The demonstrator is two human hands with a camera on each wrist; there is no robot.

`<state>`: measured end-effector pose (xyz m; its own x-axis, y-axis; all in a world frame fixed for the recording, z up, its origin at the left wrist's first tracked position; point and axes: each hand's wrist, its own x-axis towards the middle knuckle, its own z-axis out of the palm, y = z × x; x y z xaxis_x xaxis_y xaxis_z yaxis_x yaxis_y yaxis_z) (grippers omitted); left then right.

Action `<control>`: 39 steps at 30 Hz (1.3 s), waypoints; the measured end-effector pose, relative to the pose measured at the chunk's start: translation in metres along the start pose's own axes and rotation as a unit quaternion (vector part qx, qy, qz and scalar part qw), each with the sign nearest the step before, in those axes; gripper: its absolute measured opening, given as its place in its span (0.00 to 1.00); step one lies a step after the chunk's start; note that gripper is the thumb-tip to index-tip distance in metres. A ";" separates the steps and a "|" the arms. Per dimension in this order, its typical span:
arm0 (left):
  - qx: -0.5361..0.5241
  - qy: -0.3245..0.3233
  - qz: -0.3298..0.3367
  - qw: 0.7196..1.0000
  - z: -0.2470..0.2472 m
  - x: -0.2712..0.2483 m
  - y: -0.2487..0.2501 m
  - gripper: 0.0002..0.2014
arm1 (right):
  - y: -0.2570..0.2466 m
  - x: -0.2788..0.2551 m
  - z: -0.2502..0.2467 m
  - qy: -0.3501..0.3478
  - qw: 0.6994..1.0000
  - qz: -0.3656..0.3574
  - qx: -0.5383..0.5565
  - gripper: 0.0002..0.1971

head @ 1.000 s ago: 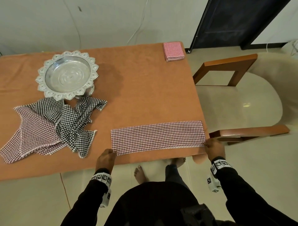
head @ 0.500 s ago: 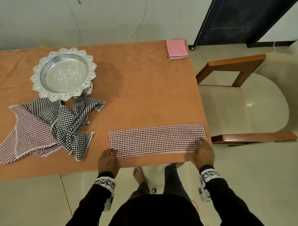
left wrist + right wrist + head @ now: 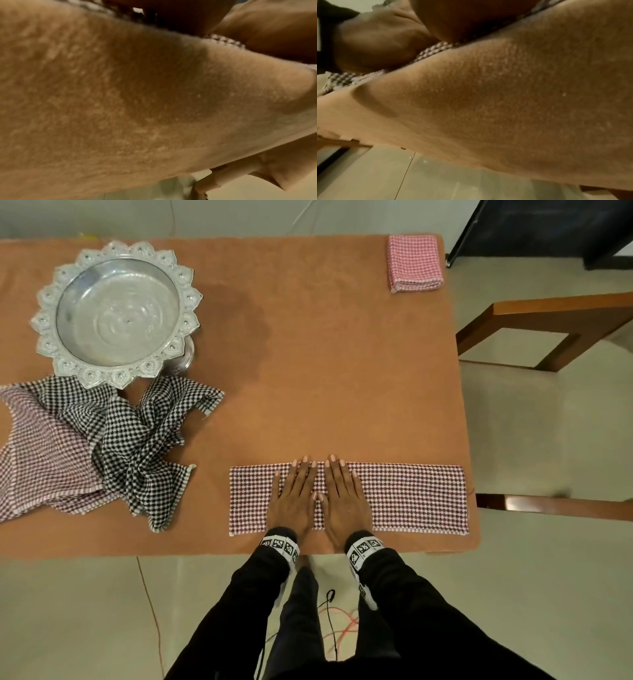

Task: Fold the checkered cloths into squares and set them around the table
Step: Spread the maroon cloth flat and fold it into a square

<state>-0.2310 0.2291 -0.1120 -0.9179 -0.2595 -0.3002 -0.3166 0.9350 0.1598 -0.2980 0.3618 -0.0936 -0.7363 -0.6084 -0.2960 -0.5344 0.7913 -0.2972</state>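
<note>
A red-and-white checkered cloth (image 3: 411,498), folded into a long strip, lies along the table's near edge. My left hand (image 3: 294,498) and right hand (image 3: 344,498) press flat on its middle, side by side, fingers straight. A folded pink checkered square (image 3: 414,263) sits at the far right corner. A loose heap of a black-and-white checkered cloth (image 3: 137,436) and a maroon checkered cloth (image 3: 41,453) lies at the left. Both wrist views show mostly the orange tablecloth (image 3: 137,101) close up, with a sliver of the strip (image 3: 435,48) under a palm.
An ornate silver pedestal bowl (image 3: 116,313) stands at the far left, touching the loose heap. A wooden chair (image 3: 548,405) with a cream seat stands against the table's right side. Cables (image 3: 335,621) lie on the floor by my feet.
Both hands left the strip's two ends and slid inward to meet flat at its middle. The strip has not moved.
</note>
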 end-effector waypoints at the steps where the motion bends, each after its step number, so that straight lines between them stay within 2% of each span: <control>1: 0.000 0.006 -0.002 1.000 0.002 -0.001 -0.003 0.33 | 0.002 0.000 0.002 0.002 1.000 -0.003 -0.006 0.34; 8: -0.012 -0.013 -0.007 1.000 -0.004 -0.003 -0.004 0.36 | 0.002 -0.002 -0.002 -0.005 1.000 -0.007 0.004 0.34; 11: 0.005 -0.024 0.007 1.000 -0.012 -0.007 -0.018 0.40 | 0.019 -0.007 -0.007 -0.003 1.000 -0.004 -0.004 0.37; 14: 0.017 -0.021 -0.029 0.999 -0.018 -0.017 -0.052 0.46 | 0.059 -0.016 -0.017 0.011 0.999 0.045 -0.017 0.38; 18: 0.001 -0.002 -0.072 0.997 -0.023 -0.037 -0.093 0.46 | 0.123 -0.032 -0.031 0.031 0.996 0.085 -0.024 0.39; 22: 0.007 -0.004 -0.068 0.998 -0.024 -0.042 -0.104 0.45 | 0.190 -0.049 -0.045 0.037 0.991 0.115 -0.056 0.40; 24: -0.007 -0.006 -0.071 0.997 -0.024 -0.042 -0.103 0.45 | 0.206 -0.053 -0.047 0.045 0.991 0.113 -0.049 0.40; 31: -0.002 -0.002 -0.073 0.997 -0.021 -0.040 -0.105 0.46 | 0.208 -0.053 -0.045 0.056 0.992 0.112 -0.024 0.42; 35: 0.012 -0.027 -0.093 0.995 -0.024 -0.039 -0.099 0.46 | 0.210 -0.052 -0.045 0.051 0.993 0.105 -0.010 0.42; 39: 0.002 -0.044 -0.118 0.992 -0.036 -0.040 -0.064 0.38 | 0.217 -0.050 -0.047 0.043 0.994 0.095 0.009 0.44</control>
<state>-0.1828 0.1704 -0.0763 -0.7940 -0.4485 -0.4103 -0.5186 0.8520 0.0723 -0.3971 0.5669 -0.1005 -0.8567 -0.4398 -0.2695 -0.3752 0.8899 -0.2594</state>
